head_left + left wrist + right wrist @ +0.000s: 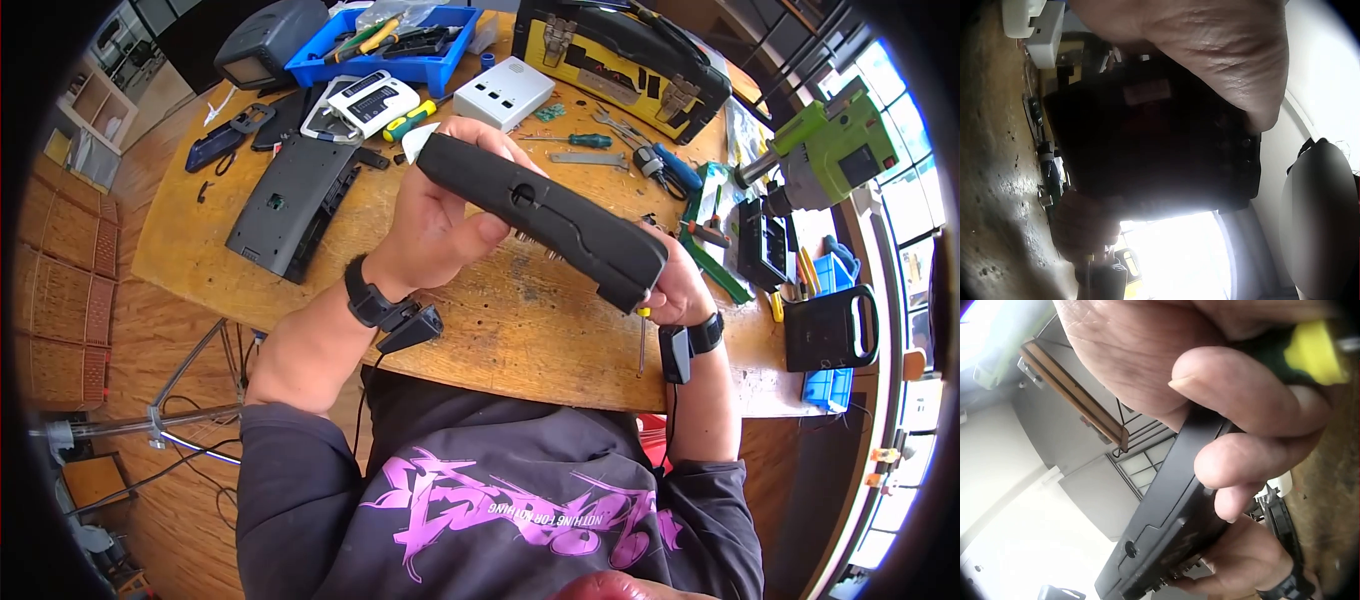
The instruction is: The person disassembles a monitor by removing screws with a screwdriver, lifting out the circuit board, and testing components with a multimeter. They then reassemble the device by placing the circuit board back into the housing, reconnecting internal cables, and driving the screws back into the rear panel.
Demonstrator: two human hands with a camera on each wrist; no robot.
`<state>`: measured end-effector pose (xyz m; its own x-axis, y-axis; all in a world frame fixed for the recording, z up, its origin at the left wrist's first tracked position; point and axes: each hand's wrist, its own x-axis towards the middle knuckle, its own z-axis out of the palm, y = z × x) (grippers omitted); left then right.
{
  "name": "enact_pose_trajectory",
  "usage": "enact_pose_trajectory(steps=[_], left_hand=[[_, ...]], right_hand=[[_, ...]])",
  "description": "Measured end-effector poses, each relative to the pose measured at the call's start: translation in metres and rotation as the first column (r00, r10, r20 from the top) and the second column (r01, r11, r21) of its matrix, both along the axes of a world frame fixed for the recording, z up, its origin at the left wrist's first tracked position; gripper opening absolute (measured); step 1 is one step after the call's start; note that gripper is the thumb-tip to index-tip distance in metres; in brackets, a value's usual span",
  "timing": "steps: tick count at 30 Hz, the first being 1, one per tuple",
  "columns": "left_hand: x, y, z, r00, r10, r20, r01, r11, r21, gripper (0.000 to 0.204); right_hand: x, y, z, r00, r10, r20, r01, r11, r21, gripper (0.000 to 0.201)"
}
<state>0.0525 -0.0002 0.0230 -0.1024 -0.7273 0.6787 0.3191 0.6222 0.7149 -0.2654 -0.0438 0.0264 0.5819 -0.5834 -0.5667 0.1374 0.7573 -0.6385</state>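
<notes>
A long black plastic device (560,215) is held up above the bench, tilted, with a round hole on the side facing up and metal connectors along its lower edge. The left hand (435,225) grips its left end, thumb underneath near the connectors. At the other end the right hand (680,285) holds it; in the right wrist view that hand (1247,419) also keeps a green and yellow screwdriver (1316,353) between fingers and palm. From the left wrist view, the dark broad face of the device (1154,137) shows below the left hand (1222,50).
A black casing (290,205) lies at the left of the wooden bench (450,340). Behind are a blue tray (435,70), a cable tester (375,103), a grey box (503,92) and a yellow-black toolbox (620,70). A green drill (835,155) and tools are at the right.
</notes>
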Motion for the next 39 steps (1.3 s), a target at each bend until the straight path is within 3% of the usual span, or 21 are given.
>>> enact_pose_trajectory(steps=[4,6,7,8,10,11,12,13,14,16,18,20,21,23,26,29,32,39], left_hand=[[0.012,-0.004,-0.014,0.995,-0.027,-0.094,0.028,1.0,0.012,0.054],[0.014,0.002,-0.004,0.983,0.146,-0.109,-0.126,0.977,0.17,0.043],[0.012,0.002,0.001,0.962,0.25,-0.106,-0.222,0.949,0.224,0.039],[0.01,0.004,0.008,0.962,0.252,-0.105,-0.224,0.949,0.223,0.039],[0.006,0.008,0.016,0.972,0.214,-0.098,-0.15,0.885,0.44,0.037],[0.002,0.005,0.015,0.965,0.256,-0.052,-0.209,0.876,0.434,0.04],[0.003,0.003,0.013,0.966,0.255,-0.05,-0.209,0.876,0.435,0.04],[0.004,0.001,0.01,0.969,0.231,0.091,-0.247,0.86,0.447,0.04],[0.002,0.0,0.007,0.953,0.196,0.23,-0.283,0.844,0.455,0.04],[-0.007,0.005,0.01,0.956,0.13,0.264,-0.251,0.831,0.497,0.038],[-0.012,0.007,0.011,0.984,-0.067,0.163,-0.051,0.775,0.63,0.034],[-0.013,0.006,0.011,0.97,-0.142,0.196,-0.033,0.725,0.688,0.034],[-0.015,0.006,0.007,0.969,-0.144,0.2,-0.034,0.726,0.686,0.035],[-0.018,0.006,0.005,0.964,-0.163,0.209,-0.028,0.722,0.691,0.036],[-0.019,0.004,0.003,0.966,-0.179,0.186,-0.01,0.693,0.721,0.036],[-0.023,0.001,-0.002,0.972,-0.041,0.233,-0.151,0.654,0.741,0.045],[-0.016,-0.006,-0.015,0.984,-0.036,0.177,-0.119,0.607,0.786,0.047],[-0.013,0.001,-0.003,0.976,-0.09,0.196,-0.079,0.694,0.716,0.036]], right_hand=[[0.003,0.008,-0.004,0.997,0.072,-0.002,-0.072,0.997,-0.035,0.05],[0.013,0.018,0.006,0.966,0.254,-0.045,-0.257,0.962,-0.096,0.05],[0.019,0.026,0.016,0.934,0.322,-0.153,-0.347,0.921,-0.177,0.05],[0.022,0.023,0.016,0.893,0.422,-0.159,-0.451,0.843,-0.292,0.043],[0.023,0.03,0.026,0.867,0.417,-0.272,-0.491,0.806,-0.331,0.04],[0.026,0.032,0.023,0.868,0.416,-0.27,-0.489,0.807,-0.33,0.04],[0.029,0.034,0.018,0.908,0.198,-0.37,-0.367,0.804,-0.468,0.04],[0.029,0.035,0.012,0.903,-0.04,-0.428,-0.252,0.757,-0.603,0.041],[0.028,0.03,0.007,0.898,-0.156,-0.412,-0.185,0.714,-0.675,0.049],[0.031,0.029,0.022,0.933,-0.252,-0.258,0.031,0.768,-0.64,0.055],[0.022,0.023,0.018,0.94,-0.308,-0.143,0.188,0.822,-0.538,0.067],[0.02,0.022,0.022,0.959,-0.219,-0.18,0.043,0.74,-0.671,0.064],[0.021,0.022,0.022,0.957,-0.229,-0.178,0.055,0.745,-0.665,0.064],[0.02,0.022,0.021,0.879,-0.235,-0.414,-0.143,0.7,-0.7,0.058],[0.017,0.022,0.023,0.873,-0.244,-0.422,-0.108,0.748,-0.655,0.054],[0.014,0.022,0.026,0.812,-0.224,-0.539,-0.223,0.734,-0.641,0.056],[0.012,0.019,0.025,0.805,-0.199,-0.559,-0.258,0.732,-0.631,0.055],[0.013,0.022,0.03,0.863,-0.19,-0.469,-0.179,0.752,-0.634,0.046]])
